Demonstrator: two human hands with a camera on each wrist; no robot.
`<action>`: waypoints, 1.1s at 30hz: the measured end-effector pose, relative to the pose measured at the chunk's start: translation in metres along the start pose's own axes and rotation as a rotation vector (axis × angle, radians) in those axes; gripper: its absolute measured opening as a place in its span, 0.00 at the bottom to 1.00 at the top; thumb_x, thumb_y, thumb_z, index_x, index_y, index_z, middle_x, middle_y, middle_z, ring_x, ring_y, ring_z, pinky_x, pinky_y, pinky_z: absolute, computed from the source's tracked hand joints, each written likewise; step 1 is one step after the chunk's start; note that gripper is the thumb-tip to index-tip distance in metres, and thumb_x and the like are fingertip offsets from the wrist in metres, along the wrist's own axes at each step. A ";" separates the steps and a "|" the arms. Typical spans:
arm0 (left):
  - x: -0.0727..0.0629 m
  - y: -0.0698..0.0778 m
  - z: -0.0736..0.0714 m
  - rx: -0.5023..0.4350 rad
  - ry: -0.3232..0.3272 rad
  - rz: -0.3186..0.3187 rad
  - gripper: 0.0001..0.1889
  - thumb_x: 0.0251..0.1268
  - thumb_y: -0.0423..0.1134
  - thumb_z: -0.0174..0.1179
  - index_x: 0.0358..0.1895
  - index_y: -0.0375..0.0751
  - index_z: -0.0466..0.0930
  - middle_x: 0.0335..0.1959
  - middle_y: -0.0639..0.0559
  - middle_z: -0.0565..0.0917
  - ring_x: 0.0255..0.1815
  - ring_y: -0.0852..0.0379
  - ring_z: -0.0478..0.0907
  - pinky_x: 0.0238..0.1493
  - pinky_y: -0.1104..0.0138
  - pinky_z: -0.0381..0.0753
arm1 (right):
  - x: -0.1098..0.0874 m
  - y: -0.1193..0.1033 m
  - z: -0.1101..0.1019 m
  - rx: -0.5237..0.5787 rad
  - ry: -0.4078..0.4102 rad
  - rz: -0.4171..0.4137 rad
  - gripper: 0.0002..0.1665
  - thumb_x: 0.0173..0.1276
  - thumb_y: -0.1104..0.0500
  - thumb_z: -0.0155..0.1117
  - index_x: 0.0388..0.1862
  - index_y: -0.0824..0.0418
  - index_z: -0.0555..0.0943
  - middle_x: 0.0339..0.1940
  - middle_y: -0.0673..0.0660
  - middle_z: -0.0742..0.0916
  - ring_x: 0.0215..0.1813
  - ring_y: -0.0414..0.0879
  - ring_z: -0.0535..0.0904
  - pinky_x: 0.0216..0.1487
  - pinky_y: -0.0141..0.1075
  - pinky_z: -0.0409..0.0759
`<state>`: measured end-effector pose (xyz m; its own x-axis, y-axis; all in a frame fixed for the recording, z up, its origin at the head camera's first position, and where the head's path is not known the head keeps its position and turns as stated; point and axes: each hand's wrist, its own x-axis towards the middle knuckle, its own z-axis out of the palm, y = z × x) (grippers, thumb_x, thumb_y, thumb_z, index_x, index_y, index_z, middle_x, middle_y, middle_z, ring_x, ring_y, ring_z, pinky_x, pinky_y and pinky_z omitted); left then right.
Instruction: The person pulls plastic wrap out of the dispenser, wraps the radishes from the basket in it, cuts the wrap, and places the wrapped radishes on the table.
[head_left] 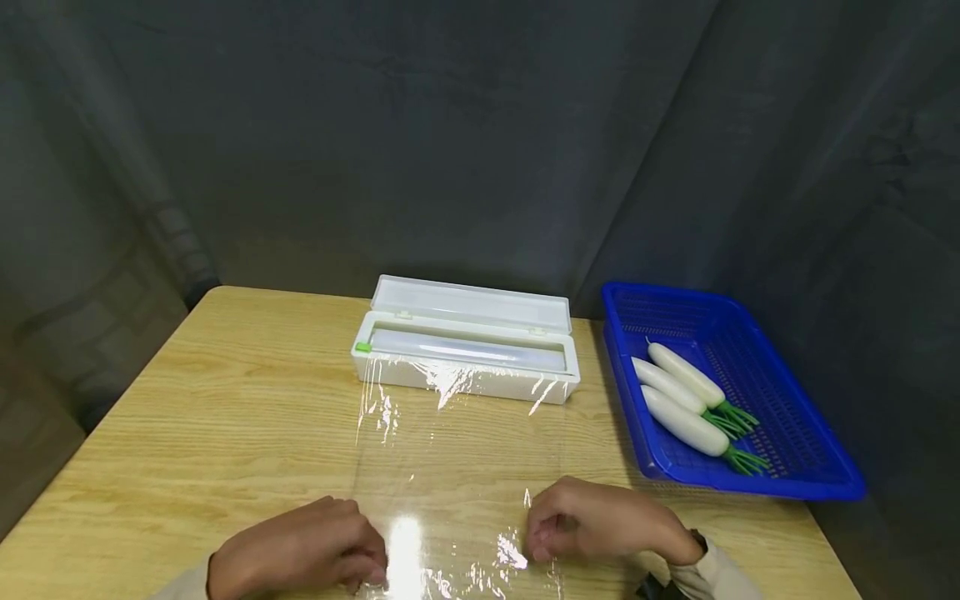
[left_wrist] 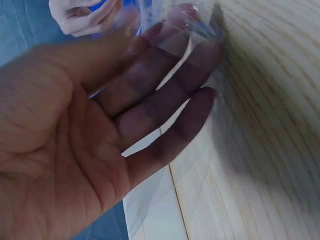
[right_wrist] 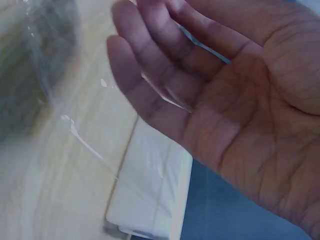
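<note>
Film (head_left: pixel 459 479) runs from the box (head_left: pixel 495 385) over the table (head_left: pixel 247 417), and I've got it pinched at both sides, left hand (head_left: pixel 303 542) and right hand (head_left: pixel 600 523). Light, limp, clingy, I'd judge, easily torn: its side edges are the place to hold.

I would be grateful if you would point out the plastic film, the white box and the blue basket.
Plastic film (head_left: pixel 459 483): head view, on its transparent middle stretch.
White box (head_left: pixel 471 326): head view, on its back rim.
Blue basket (head_left: pixel 757 485): head view, on its near rim.
</note>
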<state>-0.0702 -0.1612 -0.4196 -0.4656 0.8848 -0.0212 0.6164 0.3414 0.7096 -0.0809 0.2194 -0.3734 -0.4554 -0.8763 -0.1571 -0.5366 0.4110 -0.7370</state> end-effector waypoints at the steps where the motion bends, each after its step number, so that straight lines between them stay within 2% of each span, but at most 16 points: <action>1: 0.000 -0.001 0.000 0.036 0.016 0.025 0.15 0.78 0.42 0.61 0.27 0.55 0.85 0.17 0.73 0.75 0.21 0.90 0.58 0.24 0.87 0.65 | -0.001 -0.001 -0.002 0.005 0.027 -0.013 0.04 0.74 0.64 0.67 0.40 0.57 0.88 0.35 0.45 0.89 0.38 0.24 0.78 0.39 0.25 0.83; 3: 0.002 -0.002 0.001 0.082 0.038 0.051 0.16 0.77 0.37 0.61 0.25 0.54 0.81 0.16 0.71 0.73 0.22 0.90 0.57 0.24 0.88 0.62 | -0.003 -0.002 -0.006 -0.007 0.084 -0.020 0.04 0.76 0.61 0.67 0.42 0.57 0.88 0.36 0.44 0.89 0.40 0.25 0.79 0.41 0.27 0.83; 6: 0.004 -0.003 0.002 0.103 0.054 0.063 0.15 0.69 0.30 0.64 0.24 0.53 0.78 0.18 0.73 0.69 0.23 0.89 0.55 0.24 0.88 0.59 | -0.007 -0.004 -0.014 -0.041 0.170 -0.033 0.05 0.78 0.60 0.65 0.43 0.55 0.88 0.38 0.43 0.89 0.41 0.27 0.80 0.43 0.28 0.83; 9: 0.005 -0.003 0.002 0.073 0.037 0.029 0.14 0.61 0.27 0.67 0.25 0.53 0.80 0.20 0.74 0.65 0.23 0.84 0.54 0.24 0.86 0.58 | -0.014 -0.006 -0.020 -0.069 0.248 -0.039 0.05 0.78 0.62 0.65 0.44 0.53 0.87 0.38 0.44 0.89 0.42 0.29 0.81 0.44 0.29 0.83; 13: 0.004 -0.005 0.004 0.017 0.006 -0.028 0.16 0.54 0.23 0.70 0.30 0.54 0.85 0.21 0.73 0.65 0.23 0.79 0.57 0.25 0.82 0.62 | -0.021 -0.007 -0.026 -0.088 0.330 -0.053 0.08 0.77 0.65 0.65 0.46 0.53 0.86 0.39 0.47 0.90 0.43 0.31 0.82 0.45 0.32 0.85; 16: 0.004 -0.006 0.005 0.022 0.009 -0.024 0.17 0.51 0.22 0.71 0.32 0.53 0.85 0.21 0.72 0.68 0.23 0.79 0.59 0.26 0.81 0.65 | -0.023 -0.008 -0.030 -0.100 0.366 -0.062 0.08 0.76 0.66 0.66 0.46 0.54 0.86 0.39 0.47 0.90 0.43 0.33 0.84 0.45 0.33 0.86; 21: 0.006 -0.010 0.006 0.072 0.035 0.007 0.16 0.49 0.26 0.76 0.32 0.54 0.84 0.23 0.73 0.72 0.25 0.81 0.63 0.27 0.82 0.68 | -0.024 -0.010 -0.034 -0.111 0.409 -0.048 0.08 0.76 0.66 0.66 0.46 0.53 0.86 0.40 0.44 0.89 0.43 0.35 0.84 0.45 0.33 0.86; 26: 0.006 -0.012 0.006 0.099 0.054 0.030 0.15 0.49 0.30 0.78 0.32 0.54 0.83 0.23 0.73 0.71 0.26 0.82 0.63 0.28 0.82 0.68 | -0.028 -0.012 -0.038 -0.161 0.499 -0.027 0.10 0.74 0.67 0.68 0.45 0.52 0.85 0.39 0.44 0.88 0.41 0.34 0.83 0.43 0.33 0.85; 33: 0.002 -0.013 0.005 0.141 0.176 0.062 0.15 0.58 0.29 0.72 0.32 0.58 0.81 0.28 0.74 0.75 0.28 0.80 0.67 0.31 0.83 0.70 | -0.034 -0.010 -0.045 -0.220 0.658 -0.003 0.16 0.68 0.72 0.71 0.43 0.51 0.86 0.36 0.44 0.89 0.38 0.33 0.82 0.38 0.31 0.83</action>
<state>-0.0760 -0.1620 -0.4322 -0.5201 0.8407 0.1508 0.7240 0.3403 0.6000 -0.0918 0.2562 -0.3306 -0.7523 -0.5718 0.3273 -0.6387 0.5111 -0.5751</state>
